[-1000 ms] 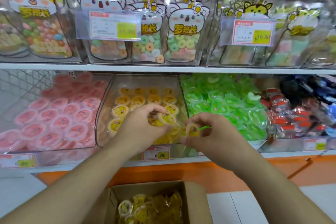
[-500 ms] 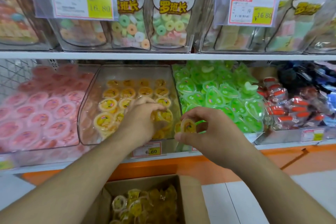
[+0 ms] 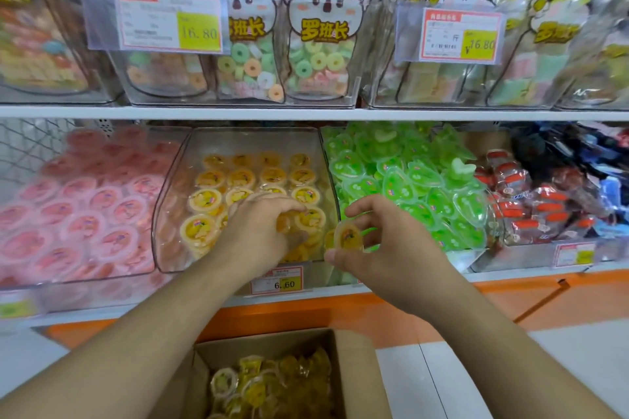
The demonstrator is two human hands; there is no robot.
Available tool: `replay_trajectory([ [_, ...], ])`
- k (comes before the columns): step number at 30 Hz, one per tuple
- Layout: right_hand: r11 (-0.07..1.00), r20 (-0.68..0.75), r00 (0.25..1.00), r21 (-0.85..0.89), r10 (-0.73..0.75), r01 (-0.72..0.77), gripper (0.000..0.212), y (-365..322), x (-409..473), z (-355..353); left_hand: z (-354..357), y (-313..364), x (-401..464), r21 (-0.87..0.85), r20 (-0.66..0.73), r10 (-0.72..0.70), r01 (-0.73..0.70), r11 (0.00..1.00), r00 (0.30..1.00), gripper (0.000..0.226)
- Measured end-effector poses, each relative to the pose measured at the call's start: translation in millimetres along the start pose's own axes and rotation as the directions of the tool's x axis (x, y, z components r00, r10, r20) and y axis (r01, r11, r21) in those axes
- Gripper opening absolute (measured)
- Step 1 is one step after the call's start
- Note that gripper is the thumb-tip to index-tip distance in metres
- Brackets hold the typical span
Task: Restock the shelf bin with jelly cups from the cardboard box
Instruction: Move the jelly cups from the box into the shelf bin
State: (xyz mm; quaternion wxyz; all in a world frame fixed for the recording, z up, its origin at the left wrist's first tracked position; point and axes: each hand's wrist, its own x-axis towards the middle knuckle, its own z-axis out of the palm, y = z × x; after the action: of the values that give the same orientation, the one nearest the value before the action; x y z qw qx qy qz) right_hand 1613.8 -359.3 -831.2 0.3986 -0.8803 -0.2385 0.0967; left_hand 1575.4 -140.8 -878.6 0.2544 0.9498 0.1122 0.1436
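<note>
Two hands work the yellow bin [image 3: 190, 160]: left hand [image 3: 262, 228] setting a jelly cup [image 3: 284, 223] inside, right hand [image 3: 384, 248] pinching another cup [image 3: 348, 235] at its front, above the cardboard box [image 3: 354, 367].

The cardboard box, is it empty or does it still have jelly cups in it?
Not empty. The open box holds a pile of yellow cups.
</note>
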Motion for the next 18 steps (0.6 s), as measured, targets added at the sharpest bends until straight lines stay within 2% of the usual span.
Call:
replay_trajectory([
  [6,0.994,-0.018,0.995,-0.053,-0.099,0.098,0.044,-6,3,8,-44,-23,-19,-0.099,-0.109,-0.061,0.05,0.994,0.992,0.027],
  [12,0.974,0.065,0.982,-0.137,-0.175,0.183,0.053,-29,11,34,-84,-59,-58,0.088,-0.171,0.04,-0.025,0.996,0.984,0.029],
  [15,0.97,0.081,0.976,-0.122,-0.2,0.209,0.052,-42,17,54,-99,-74,-70,0.208,-0.135,0.092,-0.062,0.976,0.987,0.033],
  [18,0.964,0.094,0.974,-0.154,-0.204,0.217,0.044,-54,25,76,-109,-88,-79,0.226,-0.097,0.106,-0.082,0.971,0.99,0.036],
])
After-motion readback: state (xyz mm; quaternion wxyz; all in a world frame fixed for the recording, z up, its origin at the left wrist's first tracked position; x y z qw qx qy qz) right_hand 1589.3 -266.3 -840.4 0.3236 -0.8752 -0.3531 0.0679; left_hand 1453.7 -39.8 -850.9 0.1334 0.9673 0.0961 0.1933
